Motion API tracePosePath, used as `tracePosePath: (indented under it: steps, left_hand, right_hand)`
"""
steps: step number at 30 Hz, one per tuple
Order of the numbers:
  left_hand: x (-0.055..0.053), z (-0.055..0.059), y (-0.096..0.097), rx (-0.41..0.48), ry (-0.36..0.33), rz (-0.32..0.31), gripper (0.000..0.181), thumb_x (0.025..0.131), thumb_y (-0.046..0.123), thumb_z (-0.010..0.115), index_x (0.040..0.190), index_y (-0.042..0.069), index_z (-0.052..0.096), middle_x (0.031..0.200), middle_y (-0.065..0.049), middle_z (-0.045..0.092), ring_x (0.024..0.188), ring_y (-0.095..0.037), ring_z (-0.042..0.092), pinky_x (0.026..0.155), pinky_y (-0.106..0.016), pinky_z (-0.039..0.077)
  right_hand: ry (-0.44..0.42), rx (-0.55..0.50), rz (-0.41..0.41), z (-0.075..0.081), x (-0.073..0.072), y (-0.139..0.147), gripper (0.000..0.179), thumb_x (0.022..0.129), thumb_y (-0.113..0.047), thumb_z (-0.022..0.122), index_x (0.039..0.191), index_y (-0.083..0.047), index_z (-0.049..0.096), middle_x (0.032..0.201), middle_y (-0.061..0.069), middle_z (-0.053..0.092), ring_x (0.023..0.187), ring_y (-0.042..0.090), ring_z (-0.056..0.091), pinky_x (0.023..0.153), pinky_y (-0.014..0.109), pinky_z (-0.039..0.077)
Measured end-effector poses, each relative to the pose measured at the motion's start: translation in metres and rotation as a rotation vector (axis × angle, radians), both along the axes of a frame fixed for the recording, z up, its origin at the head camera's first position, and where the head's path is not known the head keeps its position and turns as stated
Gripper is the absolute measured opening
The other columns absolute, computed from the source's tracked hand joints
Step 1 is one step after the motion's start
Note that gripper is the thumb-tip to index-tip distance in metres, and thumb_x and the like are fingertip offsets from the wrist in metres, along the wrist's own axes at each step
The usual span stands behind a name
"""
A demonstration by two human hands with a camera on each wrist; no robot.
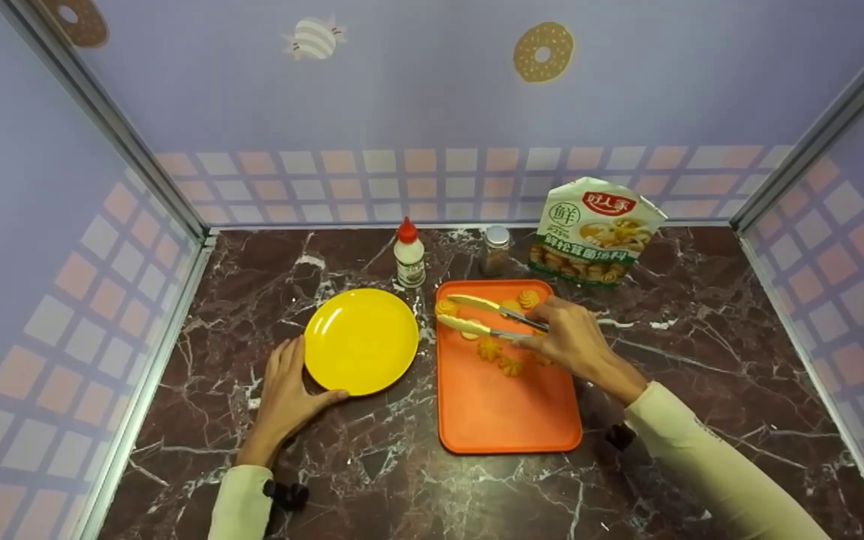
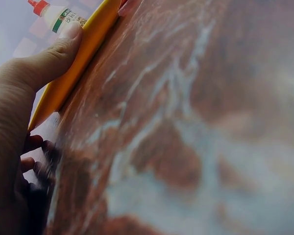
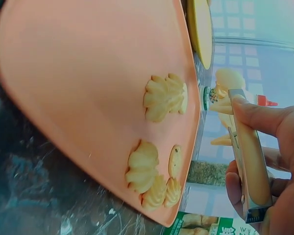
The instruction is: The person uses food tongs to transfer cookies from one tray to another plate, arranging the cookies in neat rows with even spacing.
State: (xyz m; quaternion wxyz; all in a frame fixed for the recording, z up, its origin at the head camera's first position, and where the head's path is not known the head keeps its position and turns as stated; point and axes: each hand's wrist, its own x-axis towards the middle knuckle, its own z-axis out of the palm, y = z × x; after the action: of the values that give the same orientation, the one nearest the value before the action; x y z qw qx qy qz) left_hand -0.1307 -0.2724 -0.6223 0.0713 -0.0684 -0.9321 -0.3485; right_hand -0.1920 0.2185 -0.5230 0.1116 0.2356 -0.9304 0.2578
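Observation:
My left hand holds the yellow plate at its near left rim; in the left wrist view the thumb lies on the rim, with other fingers partly hidden below it. In my right hand are metal tongs with pale yellow tips, held over the far part of an orange tray. The tong arms stand apart, and a swirl cookie shows between the tips in the head view. More piped cookies lie on the tray, some partly hidden behind the right hand in the head view.
Behind the plate stands a white squeeze bottle with a red cap. A small glass shaker is just beyond the tray, and a green-and-white food packet stands at the back right. Patterned walls enclose the dark marbled table.

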Motion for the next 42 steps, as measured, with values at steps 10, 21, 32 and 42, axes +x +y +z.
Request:
tracePosePath:
  steps: [10, 21, 32, 42]
  left_hand:
    - [0.0, 0.001, 0.001, -0.003, -0.001, 0.0, 0.132, 0.076, 0.055, 0.099, 0.174, 0.003, 0.027, 0.174, -0.027, 0.032, 0.161, -0.049, 0.021, 0.128, -0.073, 0.018]
    - [-0.001, 0.0, -0.001, -0.017, 0.006, -0.022, 0.132, 0.077, 0.056, 0.098, 0.174, 0.002, 0.026, 0.172, -0.028, 0.034, 0.16, -0.05, 0.022, 0.127, -0.073, 0.017]
    - [-0.001, -0.004, 0.001, -0.006, 0.082, -0.032, 0.129, 0.076, 0.055, 0.099, 0.172, 0.0, 0.032, 0.168, -0.028, 0.039, 0.156, -0.052, 0.027, 0.126, -0.072, 0.018]
    - [0.0, -0.003, -0.002, -0.031, 0.021, -0.007, 0.132, 0.077, 0.057, 0.097, 0.173, 0.001, 0.027, 0.172, -0.029, 0.034, 0.159, -0.051, 0.024, 0.128, -0.071, 0.017]
  right_hand:
    - [-0.004, 0.001, 0.032, 0.002, -0.005, -0.02, 0.044, 0.08, -0.034, 0.102, 0.107, -0.003, 0.085, 0.093, 0.01, 0.073, 0.077, 0.032, 0.072, 0.065, 0.05, 0.06]
    - [-0.021, -0.012, 0.042, 0.0, -0.008, -0.038, 0.041, 0.082, -0.035, 0.101, 0.106, -0.005, 0.085, 0.088, 0.008, 0.071, 0.074, 0.028, 0.067, 0.064, 0.047, 0.056]
    - [-0.053, -0.048, 0.059, -0.006, -0.015, -0.051, 0.043, 0.083, -0.035, 0.1, 0.106, -0.003, 0.085, 0.093, 0.01, 0.074, 0.08, 0.03, 0.07, 0.072, 0.048, 0.058]
    - [-0.129, -0.055, 0.072, -0.01, -0.024, -0.07, 0.041, 0.087, -0.036, 0.097, 0.105, -0.002, 0.084, 0.091, 0.01, 0.073, 0.073, 0.023, 0.063, 0.066, 0.041, 0.052]
